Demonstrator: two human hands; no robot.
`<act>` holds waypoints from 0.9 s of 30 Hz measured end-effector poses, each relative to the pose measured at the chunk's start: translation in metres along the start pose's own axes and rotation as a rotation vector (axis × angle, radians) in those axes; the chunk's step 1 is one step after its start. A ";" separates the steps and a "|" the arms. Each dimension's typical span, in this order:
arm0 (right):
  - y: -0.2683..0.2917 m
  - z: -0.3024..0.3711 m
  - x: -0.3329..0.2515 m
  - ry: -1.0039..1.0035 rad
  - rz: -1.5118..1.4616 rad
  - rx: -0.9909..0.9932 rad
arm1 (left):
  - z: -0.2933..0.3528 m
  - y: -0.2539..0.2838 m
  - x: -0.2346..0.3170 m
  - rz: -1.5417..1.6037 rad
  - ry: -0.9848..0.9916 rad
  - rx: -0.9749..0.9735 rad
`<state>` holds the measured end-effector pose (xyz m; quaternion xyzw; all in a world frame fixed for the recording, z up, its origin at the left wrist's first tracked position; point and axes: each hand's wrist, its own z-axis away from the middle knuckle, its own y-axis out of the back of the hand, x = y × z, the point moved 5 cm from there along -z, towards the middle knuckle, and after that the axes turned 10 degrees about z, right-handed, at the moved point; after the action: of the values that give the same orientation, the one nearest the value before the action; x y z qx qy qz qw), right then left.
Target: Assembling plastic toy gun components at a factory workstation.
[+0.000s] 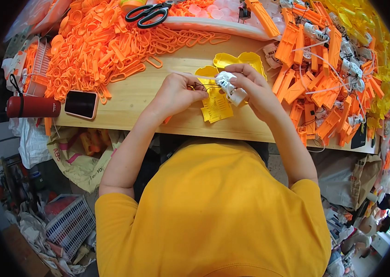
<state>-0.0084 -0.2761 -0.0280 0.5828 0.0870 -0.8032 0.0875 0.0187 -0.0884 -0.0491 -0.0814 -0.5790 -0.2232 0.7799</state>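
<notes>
My right hand (252,87) grips a small white plastic mechanism (230,87) with dark wires coming off it. The fingers of my left hand (179,93) are pinched together at the wires (206,85), left of the mechanism. Below both hands lies a yellow plastic shell part (218,107) with a pattern of small holes. Another yellow shell (243,57) with rounded lobes rests just behind my right hand. What exactly sits between my left fingertips is too small to make out beyond the wires.
A heap of orange plastic parts (91,51) covers the back left, with black-handled scissors (151,14) beyond. Orange pieces with white mechanisms and wires (326,81) pile up on the right. A phone (81,104) and red bottle (36,106) are at the left edge.
</notes>
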 end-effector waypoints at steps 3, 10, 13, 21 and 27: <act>-0.002 0.002 0.016 0.000 -0.118 -0.012 | 0.002 -0.002 0.003 -0.059 -0.005 0.006; -0.005 0.004 0.024 0.101 -0.092 0.129 | 0.025 -0.014 0.013 -0.310 -0.416 0.230; -0.005 0.005 0.023 0.135 -0.054 0.167 | 0.029 -0.017 0.015 -0.263 -0.477 0.240; -0.009 0.003 0.024 0.128 -0.048 0.164 | 0.046 -0.028 0.027 -0.576 -0.728 0.301; -0.009 0.004 0.025 0.135 -0.077 0.154 | 0.049 -0.029 0.027 -0.607 -0.791 0.347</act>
<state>-0.0213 -0.2691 -0.0498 0.6367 0.0533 -0.7692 0.0055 -0.0303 -0.1022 -0.0125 0.1420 -0.8550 -0.2922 0.4042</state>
